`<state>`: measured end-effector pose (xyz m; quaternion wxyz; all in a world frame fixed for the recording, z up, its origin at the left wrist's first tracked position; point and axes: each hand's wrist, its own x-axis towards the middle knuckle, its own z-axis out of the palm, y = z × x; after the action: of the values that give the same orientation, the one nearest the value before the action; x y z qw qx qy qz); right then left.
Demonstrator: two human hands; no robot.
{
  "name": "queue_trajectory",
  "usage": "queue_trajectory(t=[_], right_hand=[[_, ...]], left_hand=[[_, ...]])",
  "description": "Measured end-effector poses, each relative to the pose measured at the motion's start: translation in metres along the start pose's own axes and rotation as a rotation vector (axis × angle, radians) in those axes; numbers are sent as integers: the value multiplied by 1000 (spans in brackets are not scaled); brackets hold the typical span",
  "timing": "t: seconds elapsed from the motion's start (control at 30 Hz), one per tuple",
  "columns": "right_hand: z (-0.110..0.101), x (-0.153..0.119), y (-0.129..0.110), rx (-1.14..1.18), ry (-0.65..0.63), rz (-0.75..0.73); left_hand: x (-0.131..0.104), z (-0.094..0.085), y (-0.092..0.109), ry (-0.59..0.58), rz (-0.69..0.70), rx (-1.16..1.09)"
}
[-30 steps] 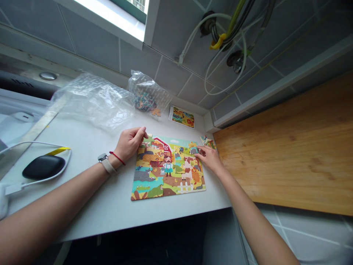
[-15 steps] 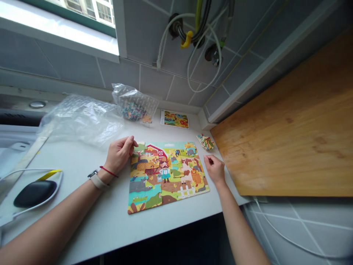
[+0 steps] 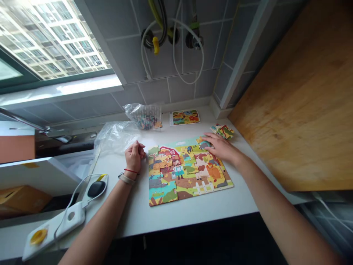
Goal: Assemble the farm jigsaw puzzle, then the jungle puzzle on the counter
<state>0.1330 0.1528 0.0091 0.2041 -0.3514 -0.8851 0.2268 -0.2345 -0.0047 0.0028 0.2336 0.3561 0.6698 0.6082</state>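
Observation:
A jigsaw puzzle board [image 3: 190, 186] with a farm picture lies on the white counter, with several animal pieces laid over it. Resting at its upper left corner is my left hand [image 3: 134, 156], fingers curled in and nothing visible in them. My right hand [image 3: 222, 147] reaches flat over the upper right corner, fingers stretched out and touching the pieces there, beside a grey and yellow animal piece [image 3: 203, 144]. Just behind that hand sits a small stack of loose puzzle pieces [image 3: 224, 130], partly hidden by it.
At the back lie a clear bag of puzzle pieces [image 3: 147, 119], an empty plastic bag [image 3: 117, 134] and a picture card [image 3: 184, 117]. A black device [image 3: 96, 188] and a power strip [image 3: 55, 230] are at left. A wooden panel [image 3: 292, 110] borders the right.
My right hand has moved from beside the board onto its upper right corner, and its fingers have opened out. My left hand stays curled by the upper left corner. The view has shifted.

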Motion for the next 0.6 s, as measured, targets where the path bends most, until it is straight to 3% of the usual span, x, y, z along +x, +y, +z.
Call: queue_trajectory(t=[0.07,0.17,0.33,0.6], right_hand=[[0,17,8,-18,-89,-3],[3,27,16,-38,-100,32],[11,22,14,37,40,52],[14,25,-23,446,252,17]], left_hand=[[0,2,0,5,7,30],[-1,4,1,14,13,63],[-3,9,1,65,17,88],[-7,13,5,110,39,123]])
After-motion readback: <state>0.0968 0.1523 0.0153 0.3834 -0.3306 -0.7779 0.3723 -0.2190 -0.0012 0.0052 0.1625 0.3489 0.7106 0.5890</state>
